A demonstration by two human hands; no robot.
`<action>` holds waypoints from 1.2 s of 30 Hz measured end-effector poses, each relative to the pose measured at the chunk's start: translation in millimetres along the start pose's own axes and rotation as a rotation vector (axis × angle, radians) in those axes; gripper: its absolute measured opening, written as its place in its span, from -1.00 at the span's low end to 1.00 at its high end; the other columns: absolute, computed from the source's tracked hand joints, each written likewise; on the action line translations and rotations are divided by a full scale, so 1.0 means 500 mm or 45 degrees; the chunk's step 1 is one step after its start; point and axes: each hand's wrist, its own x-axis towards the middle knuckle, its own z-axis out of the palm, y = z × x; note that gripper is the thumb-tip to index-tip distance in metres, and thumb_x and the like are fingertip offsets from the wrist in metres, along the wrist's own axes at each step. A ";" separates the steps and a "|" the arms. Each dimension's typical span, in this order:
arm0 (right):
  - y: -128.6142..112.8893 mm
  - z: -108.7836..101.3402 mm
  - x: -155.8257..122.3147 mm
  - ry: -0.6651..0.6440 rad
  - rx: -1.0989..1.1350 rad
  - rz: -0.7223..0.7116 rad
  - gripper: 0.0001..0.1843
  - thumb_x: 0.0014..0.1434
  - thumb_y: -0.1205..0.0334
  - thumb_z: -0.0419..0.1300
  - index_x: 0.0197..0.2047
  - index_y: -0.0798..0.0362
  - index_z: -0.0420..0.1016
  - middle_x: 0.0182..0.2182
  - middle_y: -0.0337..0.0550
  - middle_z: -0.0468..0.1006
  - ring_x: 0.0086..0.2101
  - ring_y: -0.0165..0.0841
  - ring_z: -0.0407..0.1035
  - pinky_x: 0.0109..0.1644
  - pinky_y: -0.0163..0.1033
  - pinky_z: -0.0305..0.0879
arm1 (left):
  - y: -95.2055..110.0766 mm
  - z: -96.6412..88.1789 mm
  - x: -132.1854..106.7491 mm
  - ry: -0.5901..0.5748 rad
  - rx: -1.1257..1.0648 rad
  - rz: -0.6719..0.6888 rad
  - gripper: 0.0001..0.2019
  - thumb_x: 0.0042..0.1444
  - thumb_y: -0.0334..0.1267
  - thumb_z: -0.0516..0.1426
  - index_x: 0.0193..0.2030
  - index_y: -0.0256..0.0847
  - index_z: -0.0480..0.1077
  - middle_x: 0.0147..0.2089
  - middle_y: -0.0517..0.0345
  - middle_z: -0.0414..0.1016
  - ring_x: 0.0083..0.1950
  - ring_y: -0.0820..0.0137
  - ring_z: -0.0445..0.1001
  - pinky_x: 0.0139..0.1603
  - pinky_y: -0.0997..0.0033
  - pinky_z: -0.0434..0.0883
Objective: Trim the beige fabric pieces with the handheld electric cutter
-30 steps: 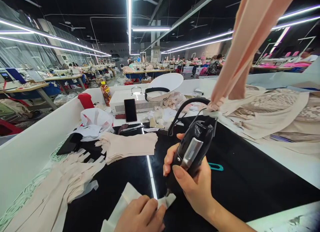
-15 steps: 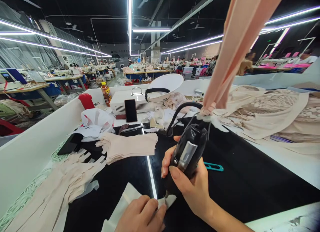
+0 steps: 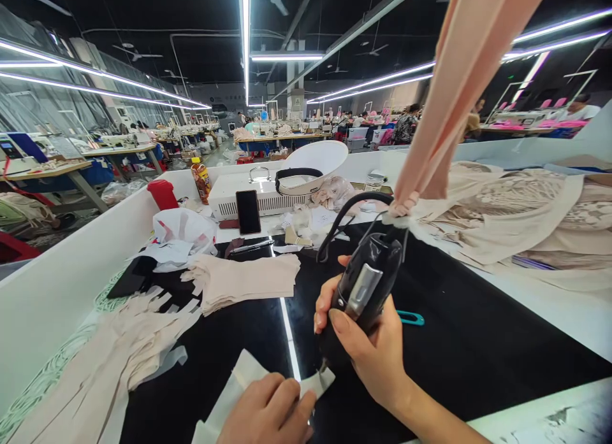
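My right hand (image 3: 368, 342) is wrapped round a black hand-held power tool (image 3: 368, 265) with a silver lever on its side and a cord at its top. The tool leans, its narrow metal tip at the right end of a pale fabric piece (image 3: 243, 380). My left hand (image 3: 268, 409) is closed on that piece near the bottom edge, fingers bent over it; the fingertips are partly hidden. Peach fabric strips (image 3: 444, 132) tied above the tool run up out of view. A teal loop-shaped handle (image 3: 411, 318) lies behind my right hand.
A stack of beige fabric pieces (image 3: 248, 281) lies on the black tabletop (image 3: 478, 342). Long beige strips (image 3: 95, 361) spread at the left. A phone (image 3: 248, 212) leans against a white vented box (image 3: 234, 199). Beige lace pieces (image 3: 502, 208) are heaped at the right.
The tool and my right hand have shifted slightly right and up, its tip still at the fabric's end. My left hand and the fabric look nearly the same; the view moved a little.
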 end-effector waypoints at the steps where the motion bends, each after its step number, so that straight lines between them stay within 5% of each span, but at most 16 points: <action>1: -0.002 0.001 -0.001 0.004 0.031 0.003 -0.70 0.38 0.13 0.35 0.09 -0.18 0.38 -0.33 -0.33 0.52 -0.45 -0.45 0.40 -0.36 -0.32 0.45 | 0.000 0.000 0.000 -0.001 -0.006 0.000 -0.64 0.55 -0.40 -0.16 -0.04 -0.26 0.46 -0.32 0.19 0.55 -0.39 0.39 0.60 -0.41 0.42 0.52; 5: -0.014 0.009 -0.010 -0.010 0.097 -0.006 -0.55 0.36 0.07 0.37 0.22 -0.22 0.32 -0.32 -0.30 0.51 -0.47 -0.44 0.38 -0.42 -0.31 0.44 | -0.003 -0.001 0.001 -0.008 -0.027 0.015 -0.66 0.55 -0.40 -0.15 0.00 -0.28 0.45 -0.30 0.18 0.56 -0.38 0.38 0.59 -0.41 0.40 0.53; 16: -0.015 0.017 -0.021 -0.054 0.007 -0.002 -0.77 0.41 0.10 0.30 0.04 -0.17 0.35 -0.31 -0.30 0.49 -0.49 -0.45 0.36 -0.44 -0.31 0.44 | -0.006 0.003 0.000 0.016 -0.050 0.001 -0.70 0.51 -0.42 -0.10 0.01 -0.26 0.48 -0.31 0.18 0.56 -0.40 0.40 0.57 -0.41 0.44 0.51; 24: -0.011 -0.012 -0.020 0.051 0.073 -0.015 -0.47 0.34 0.07 0.40 0.28 -0.19 0.31 -0.30 -0.28 0.53 -0.45 -0.42 0.45 -0.37 -0.29 0.47 | -0.003 -0.001 -0.001 0.012 -0.015 0.005 -0.67 0.54 -0.39 -0.13 -0.02 -0.24 0.47 -0.29 0.18 0.57 -0.38 0.39 0.58 -0.40 0.42 0.53; 36: -0.023 -0.006 -0.015 0.036 -0.036 -0.032 -0.63 0.37 0.07 0.35 0.17 -0.19 0.36 -0.34 -0.29 0.52 -0.49 -0.43 0.41 -0.44 -0.32 0.44 | -0.008 -0.009 0.007 0.048 0.003 0.020 -0.64 0.54 -0.42 -0.13 -0.06 -0.22 0.50 -0.33 0.22 0.56 -0.44 0.45 0.56 -0.41 0.48 0.47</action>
